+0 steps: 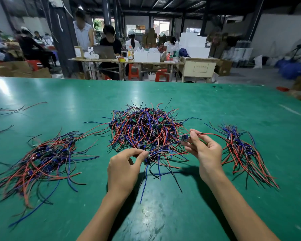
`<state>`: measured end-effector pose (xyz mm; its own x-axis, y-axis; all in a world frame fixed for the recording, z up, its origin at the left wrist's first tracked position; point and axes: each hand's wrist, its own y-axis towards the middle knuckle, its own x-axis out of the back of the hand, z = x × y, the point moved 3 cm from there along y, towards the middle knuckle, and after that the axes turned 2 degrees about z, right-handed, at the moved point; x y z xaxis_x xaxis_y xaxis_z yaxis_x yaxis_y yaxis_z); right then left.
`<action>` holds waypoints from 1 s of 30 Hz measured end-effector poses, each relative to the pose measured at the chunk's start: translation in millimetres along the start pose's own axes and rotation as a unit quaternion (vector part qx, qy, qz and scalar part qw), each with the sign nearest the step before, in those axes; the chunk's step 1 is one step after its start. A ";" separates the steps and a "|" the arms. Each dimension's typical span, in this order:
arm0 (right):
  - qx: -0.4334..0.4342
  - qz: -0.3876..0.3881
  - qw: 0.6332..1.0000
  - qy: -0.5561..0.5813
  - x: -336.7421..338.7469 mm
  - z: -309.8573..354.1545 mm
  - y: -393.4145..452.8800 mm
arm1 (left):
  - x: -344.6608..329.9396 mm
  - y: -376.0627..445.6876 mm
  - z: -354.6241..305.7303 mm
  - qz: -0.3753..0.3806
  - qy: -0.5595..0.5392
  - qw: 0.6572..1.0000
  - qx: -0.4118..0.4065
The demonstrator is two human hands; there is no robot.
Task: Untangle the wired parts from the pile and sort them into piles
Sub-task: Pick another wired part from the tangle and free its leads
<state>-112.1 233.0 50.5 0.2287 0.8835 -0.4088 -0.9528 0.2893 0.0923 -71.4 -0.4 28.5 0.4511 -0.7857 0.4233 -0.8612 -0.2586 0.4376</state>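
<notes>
A tangled pile of wired parts (146, 127), red, blue and black leads with small green and blue boards, lies mid-table. My left hand (125, 164) pinches a small blue part (147, 160) at the pile's near edge; its blue and black leads trail toward me. My right hand (205, 150) pinches another wired part (183, 137) at the pile's right edge, a red lead running right from my fingers. A sorted pile (43, 157) lies to the left and a second sorted pile (241, 150) to the right.
The green table (163, 214) reaches to a far edge near the top third. A few loose wires (9, 110) lie at the far left. Beyond the table, people sit at benches with boxes, bottles and red stools.
</notes>
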 end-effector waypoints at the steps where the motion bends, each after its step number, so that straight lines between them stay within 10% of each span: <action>1: 0.000 0.001 1.000 -0.003 0.7 -0.7 0.7 | 0.5 -0.3 -0.3 -0.002 0.000 1.000 0.002; 12: 0.000 -0.036 0.994 0.106 9.7 8.7 8.1 | 1.7 -2.5 -2.9 -0.011 -0.026 1.000 0.007; 22: -0.036 -0.222 0.893 0.390 71.3 43.8 76.4 | -2.6 -2.6 1.7 -0.006 -0.006 0.999 0.033; 30: -0.056 -0.237 0.898 0.366 70.9 27.5 65.3 | -3.1 -1.5 1.5 0.002 -0.014 0.999 0.047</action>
<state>-152.6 324.6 52.5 0.4614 0.1804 -0.8686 -0.8062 0.4940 -0.3257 -71.9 1.6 25.3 0.4415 -0.8022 0.4019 -0.8820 -0.3059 0.3585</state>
